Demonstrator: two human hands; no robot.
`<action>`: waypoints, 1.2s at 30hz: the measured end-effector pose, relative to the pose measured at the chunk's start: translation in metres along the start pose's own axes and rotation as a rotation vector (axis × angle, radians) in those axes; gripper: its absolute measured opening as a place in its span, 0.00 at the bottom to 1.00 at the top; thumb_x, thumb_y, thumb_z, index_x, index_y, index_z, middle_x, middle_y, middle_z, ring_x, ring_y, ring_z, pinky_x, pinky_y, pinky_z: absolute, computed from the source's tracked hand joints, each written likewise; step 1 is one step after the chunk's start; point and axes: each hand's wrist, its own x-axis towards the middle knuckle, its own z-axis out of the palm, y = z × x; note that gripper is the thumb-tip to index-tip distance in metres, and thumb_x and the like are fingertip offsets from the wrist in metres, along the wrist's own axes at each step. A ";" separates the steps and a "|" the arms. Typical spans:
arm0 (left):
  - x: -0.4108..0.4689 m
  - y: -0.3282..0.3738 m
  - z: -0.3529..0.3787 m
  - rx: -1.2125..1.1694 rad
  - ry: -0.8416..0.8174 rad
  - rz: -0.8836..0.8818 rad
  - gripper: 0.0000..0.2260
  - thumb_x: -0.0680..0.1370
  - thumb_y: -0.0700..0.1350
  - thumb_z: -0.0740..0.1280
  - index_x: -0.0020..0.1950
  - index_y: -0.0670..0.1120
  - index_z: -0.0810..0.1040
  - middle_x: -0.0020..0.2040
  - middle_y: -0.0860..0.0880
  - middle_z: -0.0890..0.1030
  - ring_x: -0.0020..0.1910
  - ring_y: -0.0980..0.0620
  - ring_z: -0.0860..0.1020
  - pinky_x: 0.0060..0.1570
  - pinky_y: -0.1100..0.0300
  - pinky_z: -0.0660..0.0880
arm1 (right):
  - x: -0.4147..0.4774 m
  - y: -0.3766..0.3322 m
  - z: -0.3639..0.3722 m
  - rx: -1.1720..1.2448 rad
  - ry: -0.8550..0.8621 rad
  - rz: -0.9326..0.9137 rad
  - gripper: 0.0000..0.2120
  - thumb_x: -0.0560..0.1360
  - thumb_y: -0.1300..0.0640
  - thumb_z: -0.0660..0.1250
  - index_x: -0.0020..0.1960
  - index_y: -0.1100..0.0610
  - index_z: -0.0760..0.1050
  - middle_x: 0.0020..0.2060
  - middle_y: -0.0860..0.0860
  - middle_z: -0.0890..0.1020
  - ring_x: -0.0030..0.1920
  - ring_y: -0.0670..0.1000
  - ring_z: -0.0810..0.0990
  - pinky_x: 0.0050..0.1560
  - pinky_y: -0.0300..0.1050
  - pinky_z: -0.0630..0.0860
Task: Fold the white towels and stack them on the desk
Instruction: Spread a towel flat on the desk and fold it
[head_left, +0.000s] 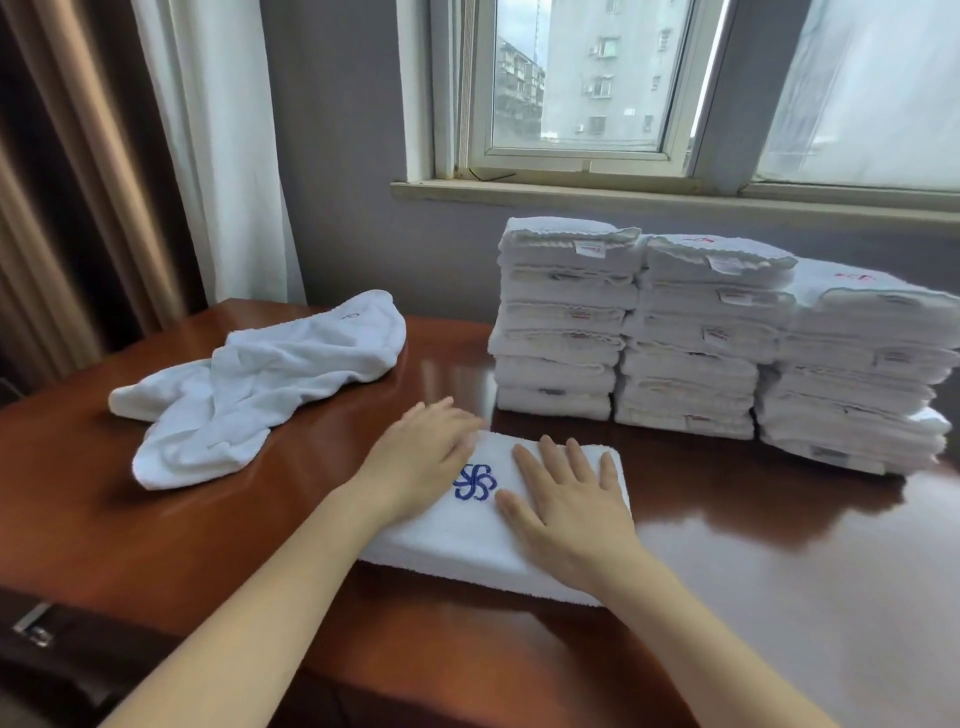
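Observation:
A folded white towel (467, 540) with a blue flower emblem lies on the brown desk (779, 571) in front of me. My left hand (421, 447) lies flat on its far left end, fingers straight. My right hand (566, 499) presses flat on the towel's right half, fingers spread. Behind the towel stand three stacks of folded white towels (696, 338), side by side against the wall. A crumpled, unfolded white towel (260, 384) lies on the desk to the left.
The desk's left edge runs near a curtain (208, 145). A window and its sill (675, 195) sit above the stacks. A drawer handle (34, 626) shows below the desk's front left edge.

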 end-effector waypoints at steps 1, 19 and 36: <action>0.002 -0.002 0.005 0.017 -0.071 0.006 0.19 0.85 0.49 0.51 0.76 0.54 0.67 0.75 0.58 0.67 0.78 0.57 0.55 0.77 0.54 0.50 | 0.000 0.000 0.000 0.012 0.003 -0.003 0.33 0.78 0.32 0.41 0.80 0.44 0.46 0.80 0.49 0.45 0.79 0.53 0.38 0.74 0.58 0.32; -0.015 0.027 0.004 0.377 -0.249 -0.306 0.23 0.82 0.54 0.48 0.78 0.58 0.59 0.71 0.45 0.69 0.66 0.42 0.70 0.60 0.48 0.65 | -0.028 0.053 -0.023 0.434 0.407 0.067 0.15 0.81 0.50 0.60 0.66 0.46 0.76 0.61 0.43 0.79 0.64 0.45 0.74 0.60 0.43 0.71; -0.068 0.070 -0.019 -0.771 -0.689 -0.232 0.25 0.74 0.42 0.63 0.61 0.70 0.69 0.57 0.52 0.84 0.46 0.48 0.78 0.54 0.50 0.81 | -0.127 0.064 -0.050 1.492 0.106 0.451 0.13 0.78 0.64 0.63 0.58 0.48 0.72 0.53 0.44 0.82 0.55 0.44 0.80 0.60 0.44 0.75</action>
